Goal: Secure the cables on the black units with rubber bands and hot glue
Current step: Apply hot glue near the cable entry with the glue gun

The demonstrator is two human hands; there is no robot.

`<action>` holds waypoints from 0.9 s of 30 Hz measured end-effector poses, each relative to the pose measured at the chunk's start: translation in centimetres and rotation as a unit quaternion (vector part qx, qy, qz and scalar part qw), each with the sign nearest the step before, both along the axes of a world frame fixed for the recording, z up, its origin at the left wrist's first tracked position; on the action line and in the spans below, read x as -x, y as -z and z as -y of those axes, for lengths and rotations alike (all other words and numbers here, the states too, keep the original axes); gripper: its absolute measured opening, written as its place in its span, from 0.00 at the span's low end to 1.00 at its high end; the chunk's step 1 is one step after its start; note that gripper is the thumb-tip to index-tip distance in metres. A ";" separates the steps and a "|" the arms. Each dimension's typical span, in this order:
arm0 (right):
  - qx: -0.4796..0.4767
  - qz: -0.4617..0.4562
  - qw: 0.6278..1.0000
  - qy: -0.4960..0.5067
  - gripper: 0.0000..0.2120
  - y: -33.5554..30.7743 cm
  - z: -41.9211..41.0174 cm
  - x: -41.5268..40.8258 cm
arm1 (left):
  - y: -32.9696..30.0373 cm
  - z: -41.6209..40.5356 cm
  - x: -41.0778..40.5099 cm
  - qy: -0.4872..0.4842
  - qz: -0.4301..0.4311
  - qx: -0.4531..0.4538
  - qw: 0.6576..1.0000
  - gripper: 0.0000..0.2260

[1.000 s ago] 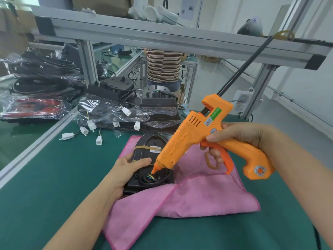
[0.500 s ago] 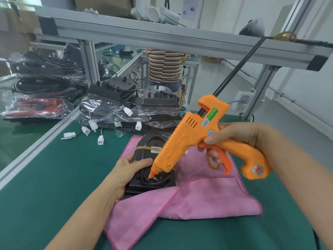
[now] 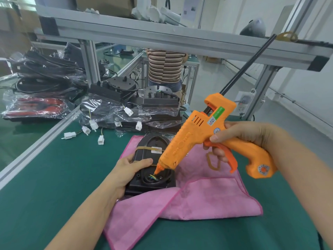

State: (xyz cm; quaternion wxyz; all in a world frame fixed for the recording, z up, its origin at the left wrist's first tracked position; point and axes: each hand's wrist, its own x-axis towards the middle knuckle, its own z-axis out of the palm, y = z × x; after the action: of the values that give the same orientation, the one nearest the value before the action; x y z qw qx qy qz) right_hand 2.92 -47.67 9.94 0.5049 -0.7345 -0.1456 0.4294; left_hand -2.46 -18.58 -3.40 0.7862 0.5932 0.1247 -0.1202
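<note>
Glue gun (image 3: 191, 141) nozzle lowered, apparently touching wires (image 3: 152, 177); right hand (image 3: 241, 136) grips gun, left hand (image 3: 126, 170) grips black unit (image 3: 144, 154).

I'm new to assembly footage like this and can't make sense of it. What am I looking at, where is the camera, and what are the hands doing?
There is no machine here: these are a person's two bare hands, filmed by a wide-angle camera worn on their head, looking forward and down. The left hand holds a black unit steady on a pink cloth spread over the green bench. The right hand has its grip on an orange hot glue gun, with the nozzle tip aimed at the coloured wires in the unit's recess. A rubber band already wraps the unit; a loose rubber band lies on the cloth. Behind sit bagged black units with white connectors.
</note>
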 end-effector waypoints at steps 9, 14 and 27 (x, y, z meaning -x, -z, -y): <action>-0.014 -0.006 1.000 -0.002 0.17 0.4 -0.3 0.1 | 0.0 -0.1 0.1 -0.001 0.008 -0.007 1.000 0.13; -0.013 -0.002 1.000 -0.008 0.12 0.2 -0.3 0.2 | 0.0 -0.1 0.1 0.003 0.006 -0.003 1.000 0.14; -0.019 0.008 1.000 0.008 0.17 0.8 -0.2 -0.2 | -0.2 0.1 0.2 0.003 0.009 -0.008 1.000 0.12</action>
State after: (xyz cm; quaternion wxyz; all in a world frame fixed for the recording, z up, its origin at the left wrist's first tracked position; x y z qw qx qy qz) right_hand 3.09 -47.45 9.16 0.5208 -0.7296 -0.1518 0.4164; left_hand -2.62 -18.67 -3.23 0.7824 0.6006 0.1170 -0.1160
